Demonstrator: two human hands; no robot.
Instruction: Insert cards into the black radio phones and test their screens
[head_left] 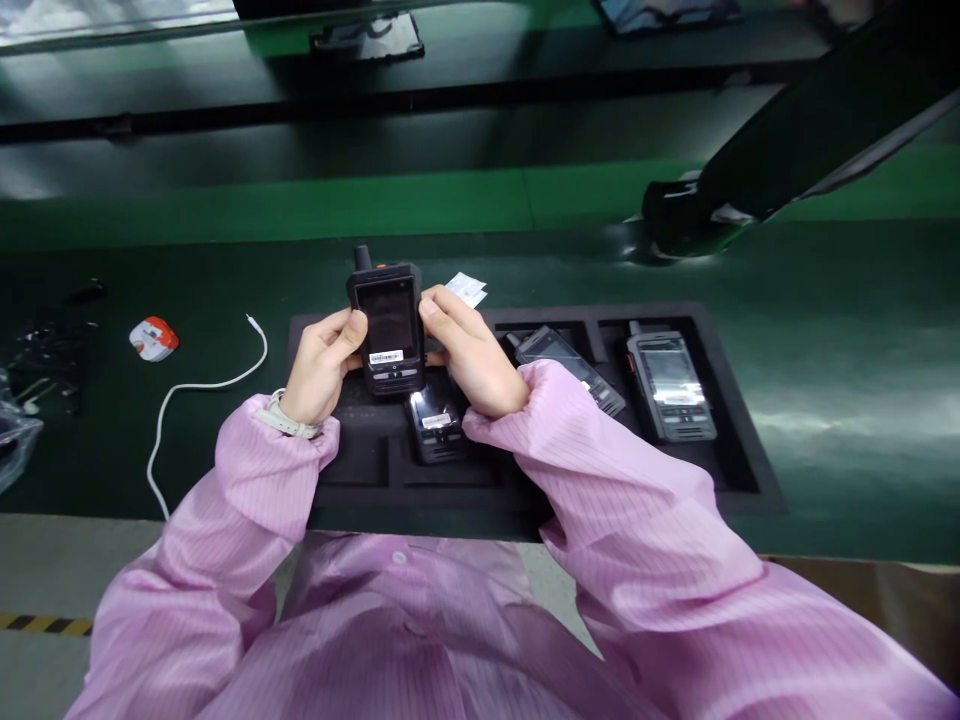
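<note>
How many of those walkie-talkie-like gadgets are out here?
4 visible: one held up by the left hand and right hand, three in the black tray: middle, right of middle, far right. Sleeves may hide more.

Dark green bench [840,310], glossy at right | bright green strip [465,205] behind | grey floor [45,570], 1 yellow-black stripe [45,624]

both hands [322,365] hold a black handset [389,328] upright; more handsets [670,385] lie in a tray [739,440].
</note>
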